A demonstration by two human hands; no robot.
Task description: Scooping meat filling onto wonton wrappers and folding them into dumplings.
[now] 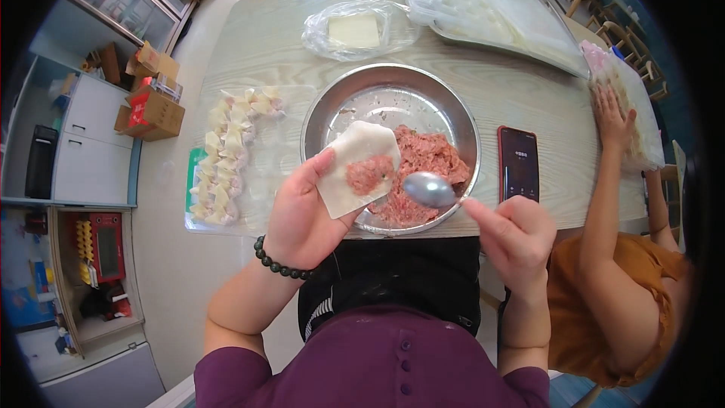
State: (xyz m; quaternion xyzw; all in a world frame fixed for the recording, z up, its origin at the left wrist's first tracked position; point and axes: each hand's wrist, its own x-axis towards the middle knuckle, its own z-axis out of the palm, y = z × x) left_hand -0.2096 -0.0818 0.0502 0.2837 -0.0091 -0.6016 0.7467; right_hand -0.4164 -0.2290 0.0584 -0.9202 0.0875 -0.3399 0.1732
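On my left hand point(306, 209) lies a pale dough wrapper point(354, 144), its edge under my thumb. A lump of pink minced meat point(369, 174) rests on the wrapper. My right hand point(515, 235) grips a metal spoon point(430, 189) by its handle, mostly hidden in the fingers; the rounded back of its bowl faces up. Both the wrapper and the spoon are above a wide stainless steel bowl point(391, 71). More minced meat point(433, 156) fills the bowl's near right part. Left of the bowl, folded wontons point(226, 153) stand in rows on a clear plastic tray point(277, 181).
A stack of square wrappers point(354, 31) lies in a plastic bag behind the bowl. Clear plastic trays point(487, 8) are stacked at the back right. A phone point(518, 164) lies right of the bowl. At far right, another person's hand point(612, 113) touches a plastic-wrapped package point(628, 107).
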